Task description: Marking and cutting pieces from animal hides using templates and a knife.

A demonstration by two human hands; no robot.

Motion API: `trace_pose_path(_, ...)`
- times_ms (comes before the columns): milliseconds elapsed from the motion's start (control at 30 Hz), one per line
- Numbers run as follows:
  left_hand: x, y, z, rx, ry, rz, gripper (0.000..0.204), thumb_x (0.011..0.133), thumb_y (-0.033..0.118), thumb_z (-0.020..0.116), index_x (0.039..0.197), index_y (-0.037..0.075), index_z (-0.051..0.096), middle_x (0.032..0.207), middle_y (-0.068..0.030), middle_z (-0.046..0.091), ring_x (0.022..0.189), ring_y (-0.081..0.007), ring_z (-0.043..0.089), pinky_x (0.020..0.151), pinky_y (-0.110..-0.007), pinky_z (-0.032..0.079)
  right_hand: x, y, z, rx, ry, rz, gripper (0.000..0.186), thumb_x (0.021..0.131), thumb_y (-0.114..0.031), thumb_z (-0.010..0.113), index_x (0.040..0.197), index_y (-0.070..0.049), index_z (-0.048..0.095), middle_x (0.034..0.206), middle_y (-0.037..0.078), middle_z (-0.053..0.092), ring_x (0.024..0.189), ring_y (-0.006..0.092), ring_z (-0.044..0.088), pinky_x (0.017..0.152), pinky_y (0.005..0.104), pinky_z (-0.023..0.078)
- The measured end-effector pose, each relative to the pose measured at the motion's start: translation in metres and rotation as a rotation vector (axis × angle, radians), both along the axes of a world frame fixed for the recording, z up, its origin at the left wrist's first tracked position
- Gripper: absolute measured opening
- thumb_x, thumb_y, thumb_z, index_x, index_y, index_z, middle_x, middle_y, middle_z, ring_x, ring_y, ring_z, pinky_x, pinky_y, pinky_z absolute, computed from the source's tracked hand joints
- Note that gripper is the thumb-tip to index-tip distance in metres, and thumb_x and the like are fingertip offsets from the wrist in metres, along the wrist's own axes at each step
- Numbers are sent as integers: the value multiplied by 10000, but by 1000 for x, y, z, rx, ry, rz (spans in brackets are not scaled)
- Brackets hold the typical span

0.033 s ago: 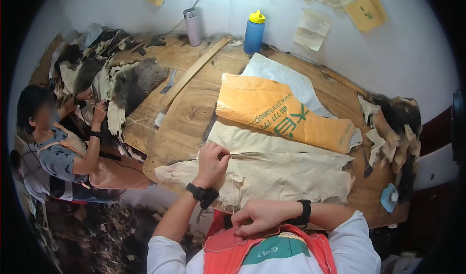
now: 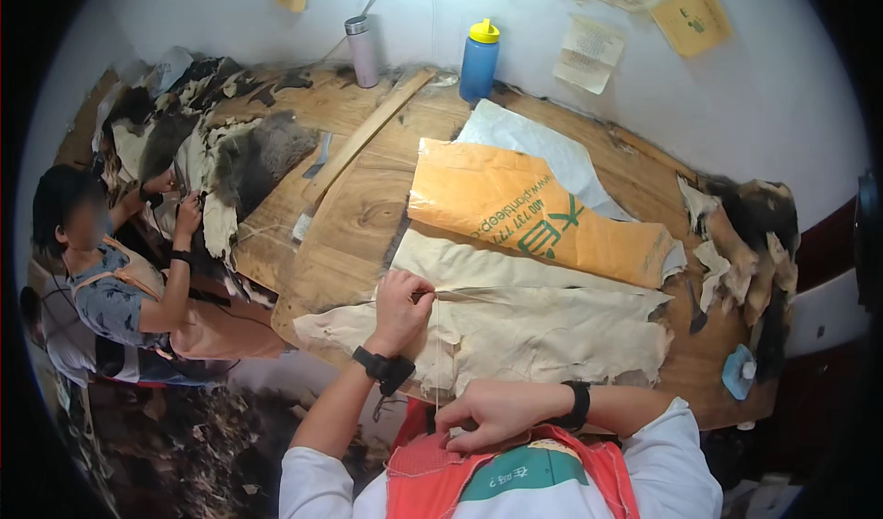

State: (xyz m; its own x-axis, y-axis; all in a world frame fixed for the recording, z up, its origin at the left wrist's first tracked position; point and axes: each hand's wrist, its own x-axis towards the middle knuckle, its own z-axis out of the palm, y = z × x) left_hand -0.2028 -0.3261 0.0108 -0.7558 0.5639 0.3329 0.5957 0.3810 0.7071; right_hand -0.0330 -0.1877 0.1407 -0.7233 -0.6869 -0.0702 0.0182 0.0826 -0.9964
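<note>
A pale animal hide lies across the near part of the wooden table, with a seam or join running along it. My left hand is closed, thumb and forefinger pinching the hide at the left end of this join. A thin light thread stretches from there straight down to my right hand. My right hand is held low before my chest, fingers closed on the thread. If a needle is there, it is too small to make out.
An orange paper pattern and a white sheet lie beyond the hide. A wooden strip, a blue bottle and a pink flask are farther back. Furs lie right. At left another person handles fur pieces.
</note>
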Motion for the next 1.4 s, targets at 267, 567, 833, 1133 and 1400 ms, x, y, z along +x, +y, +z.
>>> trace_pose_path(267, 0, 0, 0, 3, -11, -13, 74, 730, 104, 750, 774, 107, 691, 830, -57, 613, 852, -271, 567, 780, -415, 431, 5, -3, 19, -116, 78, 237, 201, 898, -194, 645, 831, -5, 626, 673, 119, 613, 623, 229, 605, 598, 353, 465)
trace_pose_path(567, 41, -2, 59, 156, -461, -491, 249, 831, 159, 706, 1068, 130, 778, 835, -40, 583, 796, -256, 534, 776, -361, 438, -19, 69, -75, 272, -41, -802, 200, 891, -226, 641, 867, -42, 716, 702, 120, 673, 677, 181, 659, 632, 351, 504)
trace_pose_path(833, -5, 22, 26, -218, -71, -136, 139, 840, 201, 701, 769, 84, 725, 741, -100, 592, 798, -301, 565, 713, -429, 430, 16, 42, -25, 711, 453, -681, 192, 841, -229, 607, 749, -61, 617, 615, 161, 592, 600, 364, 619, 532, 425, 481)
trace_pose_path(1133, -13, 12, 12, -137, -53, -52, 117, 789, 91, 721, 897, 47, 718, 807, -118, 627, 804, -304, 589, 730, -415, 466, 21, 11, 26, 29, 207, 144, 239, 927, -181, 591, 765, -7, 563, 677, 171, 582, 601, 309, 585, 584, 372, 477)
trace_pose_path(1400, 36, -8, 53, 102, -367, -478, 261, 846, 125, 726, 1100, 70, 757, 895, -30, 616, 792, -206, 553, 771, -322, 465, -27, 58, -77, 441, 192, -818, 245, 894, -255, 607, 823, -40, 701, 747, 158, 678, 701, 324, 664, 640, 408, 511)
